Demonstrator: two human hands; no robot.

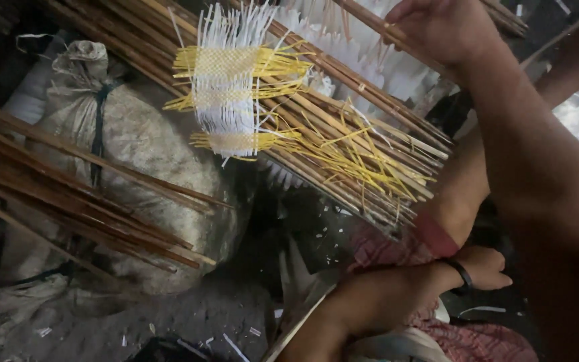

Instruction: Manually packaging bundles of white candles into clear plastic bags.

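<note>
The tied sack [135, 141] is the biggest thing below me, grey and lumpy, lying on the dusty floor [216, 315] at the left with a dark cord knotted round its neck. Across it runs a bundle of long brown cane sticks [75, 194], slanting from the left edge down toward the middle. A second, larger sheaf of sticks [343, 127] crosses the top of the view from upper left to the right, and the woven piece sits on it: a small mat of white and yellow strips [226, 94], white strands running up and down, yellow ones sticking out on both sides. Loose yellow strips [363, 157] trail over the sticks just to the right of it. My right hand [437, 27] is at the top edge, its fingers clenched around 1 of the upper sticks. My left hand [484, 268] is low on the right, near my knee and a checked red cloth [397, 251], with a dark band [462, 273] at the wrist; its fingers lie loosely out and grasp nothing. White scraps [249, 332] dot the floor.
</note>
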